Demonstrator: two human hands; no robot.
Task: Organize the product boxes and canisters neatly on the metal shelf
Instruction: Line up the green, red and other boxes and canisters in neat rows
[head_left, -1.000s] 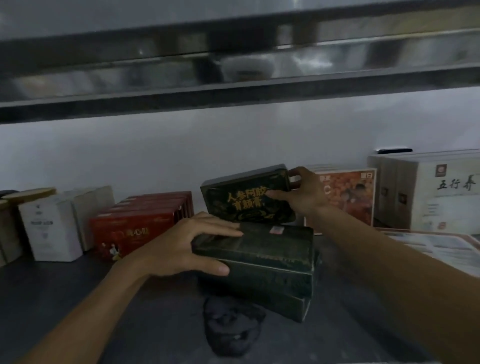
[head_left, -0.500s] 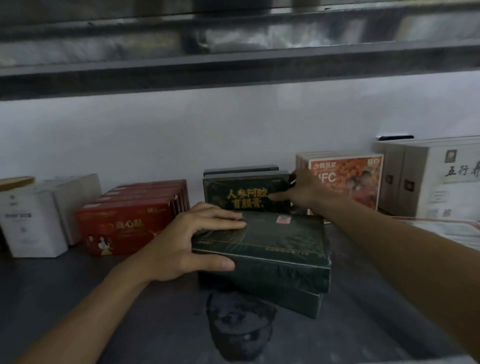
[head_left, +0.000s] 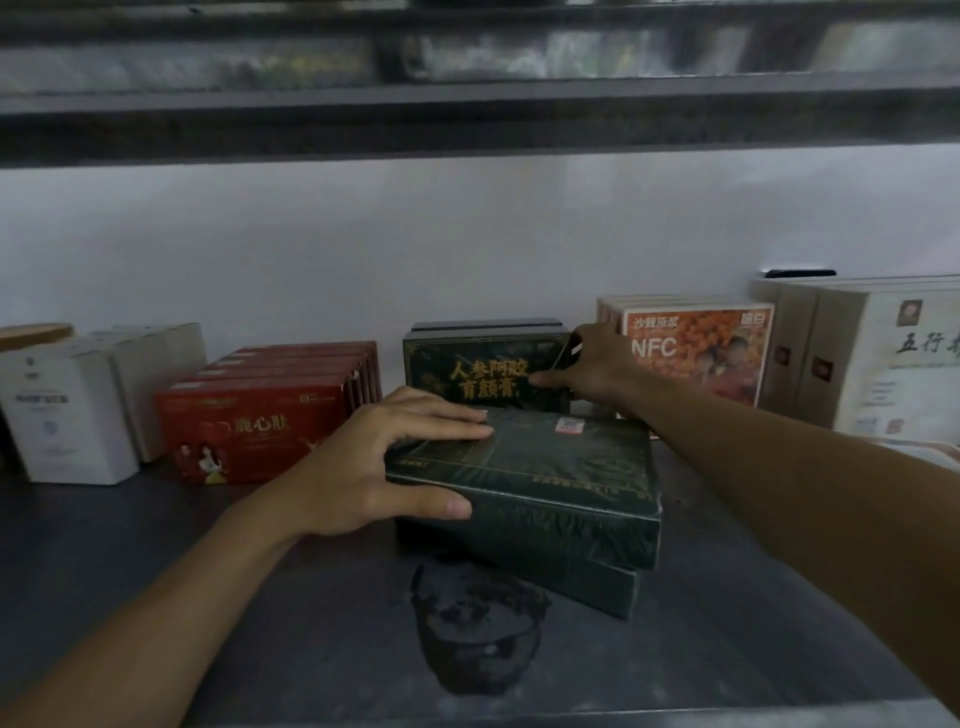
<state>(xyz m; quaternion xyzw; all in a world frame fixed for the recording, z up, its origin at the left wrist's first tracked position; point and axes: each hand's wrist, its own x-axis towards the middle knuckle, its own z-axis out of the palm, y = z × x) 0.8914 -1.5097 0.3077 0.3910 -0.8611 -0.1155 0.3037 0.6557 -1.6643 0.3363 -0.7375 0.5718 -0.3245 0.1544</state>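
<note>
Two dark green boxes lie stacked flat on the metal shelf (head_left: 156, 561); my left hand (head_left: 384, 462) grips the left end of the top flat green box (head_left: 561, 467), fingers on its lid and thumb on its front face. Behind the stack an upright green box (head_left: 478, 369) with gold lettering stands against the back row. My right hand (head_left: 592, 364) holds that box's right edge, thumb on the front. Another dark box stands just behind it.
Red boxes (head_left: 260, 421) stand in a row to the left, white boxes (head_left: 67, 415) further left. Orange NFC boxes (head_left: 696, 353) and tall cream boxes (head_left: 883, 364) stand to the right. An upper shelf (head_left: 467, 119) hangs overhead. A dark stain (head_left: 472, 629) marks the shelf front.
My right hand brought the tilted gold-lettered box down and back until it stands upright in the back row. My left hand stayed on the flat stack.
</note>
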